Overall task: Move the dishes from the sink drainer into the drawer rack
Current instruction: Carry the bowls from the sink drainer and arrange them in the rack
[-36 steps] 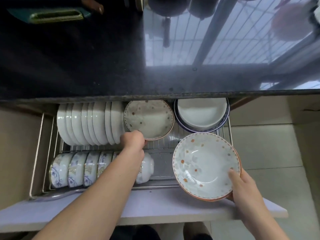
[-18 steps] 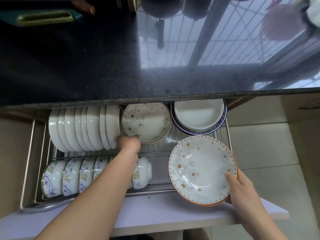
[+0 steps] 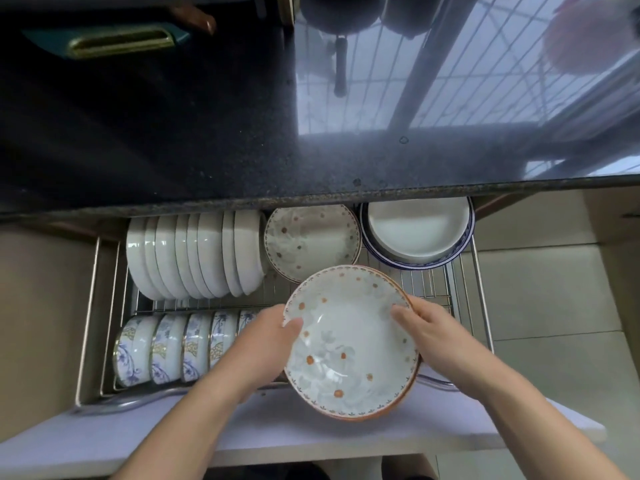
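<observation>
From the head view, both hands hold a flowered bowl in the lower middle of the frame, above the front edge of the open drawer rack. The left hand grips the bowl's left rim with its thumb curled over the edge onto the inside. The right hand clamps the right rim, thumb lying on the inner face, fingers behind. An orange edge shows beneath the bowl, so it may be two stacked; I cannot tell.

Just above it in the frame, a matching spotted plate lies in the rack. Left of that, white plates stand on edge in a row. Blue-patterned bowls line the lower left of the rack. At upper right sits a blue-rimmed white dish, partly under the dark countertop.
</observation>
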